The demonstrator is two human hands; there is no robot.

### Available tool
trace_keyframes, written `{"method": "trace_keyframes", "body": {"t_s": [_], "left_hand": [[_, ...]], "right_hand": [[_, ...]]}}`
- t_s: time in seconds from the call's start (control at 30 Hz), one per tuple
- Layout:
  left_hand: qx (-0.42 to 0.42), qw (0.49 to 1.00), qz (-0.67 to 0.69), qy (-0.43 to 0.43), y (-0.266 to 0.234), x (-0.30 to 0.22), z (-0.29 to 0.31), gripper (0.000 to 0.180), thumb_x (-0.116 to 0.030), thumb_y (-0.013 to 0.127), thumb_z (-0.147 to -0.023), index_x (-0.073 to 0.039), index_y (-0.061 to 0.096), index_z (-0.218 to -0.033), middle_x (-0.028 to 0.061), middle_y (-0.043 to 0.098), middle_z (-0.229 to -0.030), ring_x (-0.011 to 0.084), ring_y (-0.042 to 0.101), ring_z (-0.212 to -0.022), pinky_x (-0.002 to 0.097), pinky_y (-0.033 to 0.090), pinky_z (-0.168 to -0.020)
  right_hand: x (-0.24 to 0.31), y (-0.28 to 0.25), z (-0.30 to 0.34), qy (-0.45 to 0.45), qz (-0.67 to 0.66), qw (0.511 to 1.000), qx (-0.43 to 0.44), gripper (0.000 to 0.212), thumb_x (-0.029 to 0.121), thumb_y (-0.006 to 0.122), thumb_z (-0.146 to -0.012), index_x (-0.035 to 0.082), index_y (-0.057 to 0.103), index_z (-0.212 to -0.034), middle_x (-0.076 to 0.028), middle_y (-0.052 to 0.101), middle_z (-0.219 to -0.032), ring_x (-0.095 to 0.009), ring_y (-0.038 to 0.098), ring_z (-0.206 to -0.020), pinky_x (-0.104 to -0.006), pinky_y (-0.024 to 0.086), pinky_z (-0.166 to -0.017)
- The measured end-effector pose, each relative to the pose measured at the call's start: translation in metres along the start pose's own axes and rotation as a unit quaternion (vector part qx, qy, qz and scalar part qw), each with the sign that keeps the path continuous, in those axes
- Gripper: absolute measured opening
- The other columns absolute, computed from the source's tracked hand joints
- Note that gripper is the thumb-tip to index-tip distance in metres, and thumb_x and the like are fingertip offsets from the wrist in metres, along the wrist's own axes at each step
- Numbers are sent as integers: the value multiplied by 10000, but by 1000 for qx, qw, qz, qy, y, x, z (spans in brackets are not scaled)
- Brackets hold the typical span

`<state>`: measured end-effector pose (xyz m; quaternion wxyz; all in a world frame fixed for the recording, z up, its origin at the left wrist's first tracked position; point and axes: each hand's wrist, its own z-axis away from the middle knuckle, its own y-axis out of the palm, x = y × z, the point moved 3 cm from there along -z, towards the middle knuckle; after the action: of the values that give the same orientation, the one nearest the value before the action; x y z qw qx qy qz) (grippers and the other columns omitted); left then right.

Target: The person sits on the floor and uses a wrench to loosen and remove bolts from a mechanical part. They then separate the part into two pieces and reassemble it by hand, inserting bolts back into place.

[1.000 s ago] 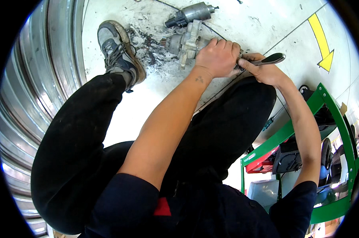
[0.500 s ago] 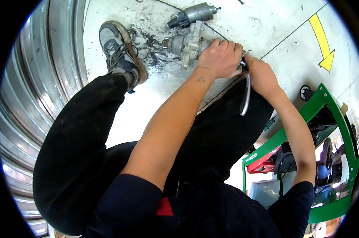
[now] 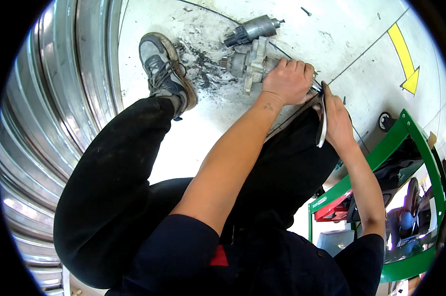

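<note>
My left hand (image 3: 289, 81) is wrapped around the rear of a grey metal starter motor (image 3: 255, 65), which lies on the floor with its toothed pinion pointing left. A chrome ratchet wrench (image 3: 323, 129) meets the motor's right end, its handle hanging down toward my knee. My right hand (image 3: 337, 116) is against the ratchet, fingers fairly straight along it; the far side of that grip is hidden. Just beyond the motor lies a loose grey cylinder with a dark end, resembling a starter solenoid (image 3: 256, 30).
Black debris (image 3: 203, 69) is scattered on the pale floor by my shoe (image 3: 166, 69). A ribbed metal shutter (image 3: 50, 108) rises on the left. At the right stands a green wheeled rack (image 3: 380, 153) with items inside. A small screw-like piece (image 3: 307, 11) lies far off.
The whole view has shifted slightly. My right hand has turned and its fingers have straightened along the ratchet, whose handle stands more upright. My left hand keeps its grip on the motor.
</note>
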<state>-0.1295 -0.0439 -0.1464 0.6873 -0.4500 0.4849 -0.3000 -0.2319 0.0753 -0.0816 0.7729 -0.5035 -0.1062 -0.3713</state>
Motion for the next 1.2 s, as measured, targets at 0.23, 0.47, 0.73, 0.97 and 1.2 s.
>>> {"method": "trace_keyframes", "body": {"t_s": [0.23, 0.47, 0.73, 0.97, 1.2], "left_hand": [[31, 999, 16, 6, 0, 0, -2, 631, -521, 763, -711, -32, 619, -1084, 94, 650, -959, 251, 610, -900, 402, 454, -865], [15, 1000, 10, 2, 2, 0, 0, 631, -521, 771, -694, -40, 618, -1073, 85, 642, -942, 247, 606, -891, 395, 455, -848], [25, 1000, 0, -12, -4, 0, -1, 600, -528, 748, -710, -53, 627, -1056, 67, 655, -940, 225, 628, -884, 355, 460, -848], [55, 998, 26, -15, 1, 0, -2, 643, -526, 749, -733, -43, 619, -1138, 87, 654, -1025, 239, 612, -980, 379, 440, -916], [196, 978, 47, -55, -7, 0, -15, 659, -536, 728, -784, -30, 611, -1191, 138, 661, -1112, 276, 642, -1029, 424, 496, -892]], "right_hand": [[-14, -7, -17, 33, -143, 989, -8, 360, 148, 602, -946, 14, 548, -1276, -274, 646, -897, -451, 630, -862, -480, 496, -743], [-27, -16, -58, 189, -173, 963, 88, 330, 257, 565, -983, -61, 653, -971, -238, 643, -756, -411, 628, -739, -454, 496, -728], [-10, -10, -28, -46, 40, 996, -70, 349, 111, 601, -930, -7, 575, -1257, -179, 609, -856, -358, 605, -807, -440, 507, -717], [-8, -21, -72, -13, -43, 999, -13, 225, 206, 608, -904, -12, 656, -931, -234, 644, -778, -426, 628, -729, -484, 505, -662], [-48, 16, -84, 128, -200, 971, 35, 374, 333, 627, -912, -16, 726, -1001, -200, 693, -798, -246, 626, -678, -394, 513, -665]]}}
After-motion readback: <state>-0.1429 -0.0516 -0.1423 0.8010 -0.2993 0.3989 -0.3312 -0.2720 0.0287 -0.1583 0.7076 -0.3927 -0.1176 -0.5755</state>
